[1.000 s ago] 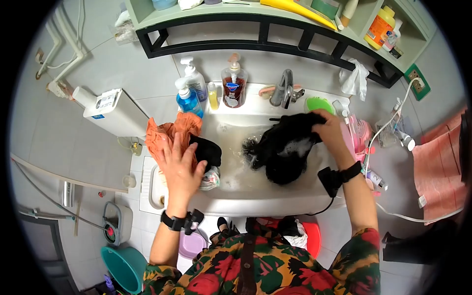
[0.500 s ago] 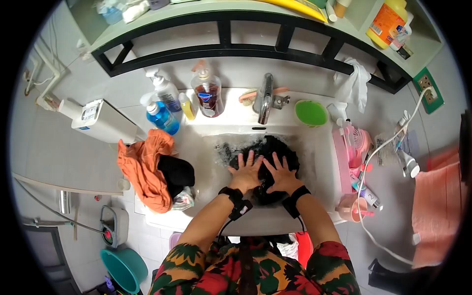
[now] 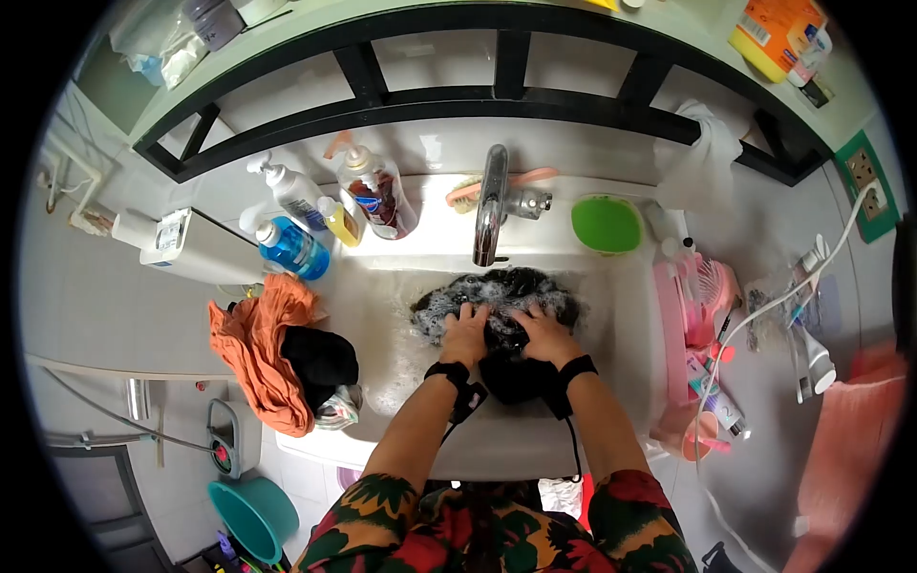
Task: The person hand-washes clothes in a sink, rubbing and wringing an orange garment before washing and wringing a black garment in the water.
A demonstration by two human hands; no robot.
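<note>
A black cloth (image 3: 511, 377) lies wet in the white sink (image 3: 382, 377), with foam over its far part. My left hand (image 3: 465, 336) presses on its left side, fingers spread with the tips in the suds. Beside it, my right hand (image 3: 546, 336) rests on the right side of the cloth, its fingers apart too. Neither hand is closed round the fabric. The chrome faucet (image 3: 490, 210) stands just beyond the cloth. On the sink's left edge an orange cloth (image 3: 258, 353) lies against a black garment (image 3: 320, 361).
Pump bottles, one with blue liquid (image 3: 294, 250), stand at the back left. A green soap dish (image 3: 607, 225) and a brush (image 3: 516, 181) sit on the back ledge. At the right are a pink basket (image 3: 673, 334) and a white cable (image 3: 764, 306). A shelf (image 3: 430, 100) spans above.
Both hands have drawn slightly closer to the body, and their fingers are more bent. More foam shows on the black cloth, which is bunched differently. The camera view has shifted.
</note>
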